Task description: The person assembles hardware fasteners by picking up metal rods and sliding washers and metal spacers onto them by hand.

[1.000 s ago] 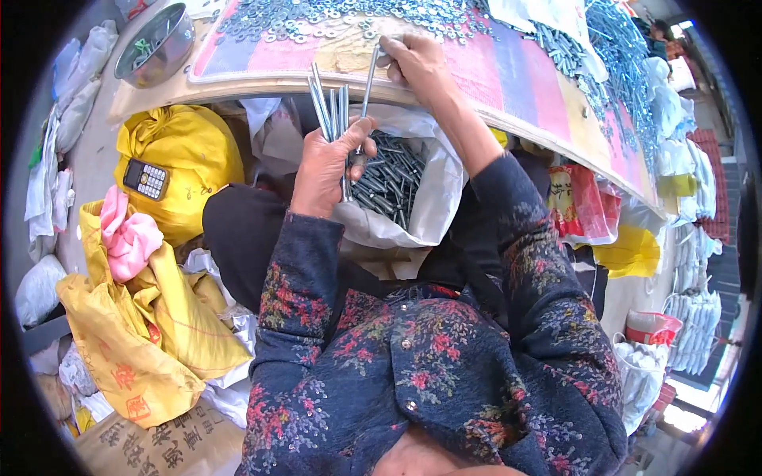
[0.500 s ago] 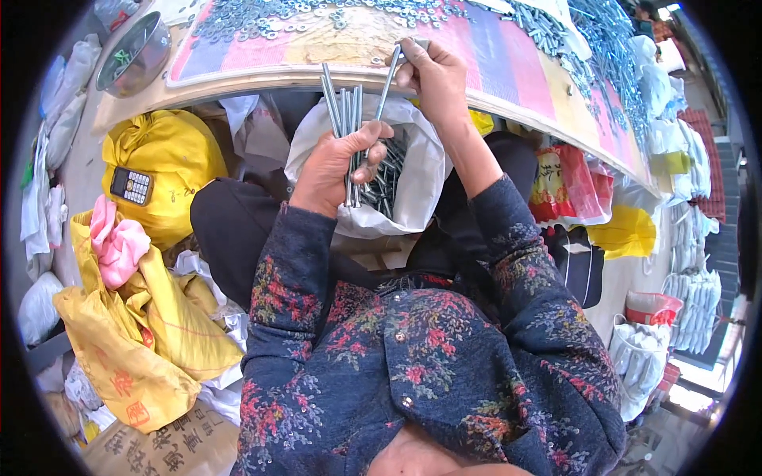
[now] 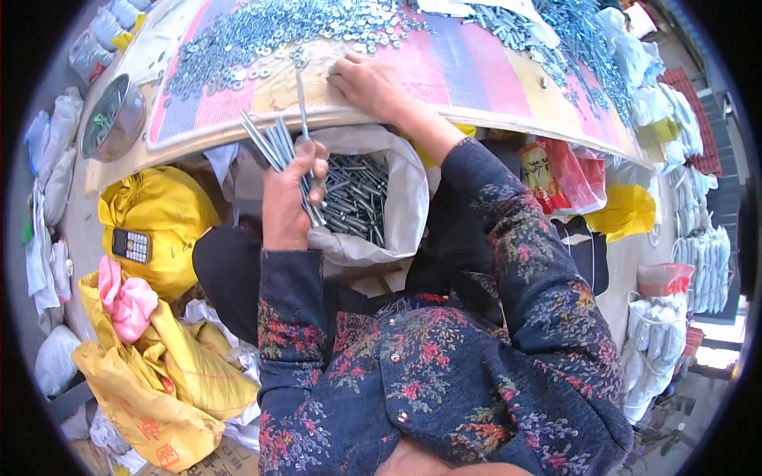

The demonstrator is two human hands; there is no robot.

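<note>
My left hand [image 3: 292, 190] is closed round a bundle of long silver bolts [image 3: 272, 144] above the left rim of an open white sack [image 3: 409, 186]. One bolt [image 3: 302, 107] stands apart from the bundle, its far end reaching over the table edge toward the washers. My right hand [image 3: 367, 83] rests on the striped tabletop with curled fingers; whatever they hold, if anything, is hidden. Left of it spreads a heap of small flat washers [image 3: 246, 40]. Many dark bolts [image 3: 353, 198] lie inside the sack between my knees.
A metal bowl [image 3: 115, 119] stands at the table's left end. Piles of bolts [image 3: 583, 47] cover the far right of the tabletop. Yellow bags, one with a phone [image 3: 132, 245] on it, lie at my left. A red bag [image 3: 559, 178] sits under the table at right.
My right hand has left the bolt it was pinching and come down on the tabletop farther left. My left hand has shifted left and lower, its bolts now leaning more to the left.
</note>
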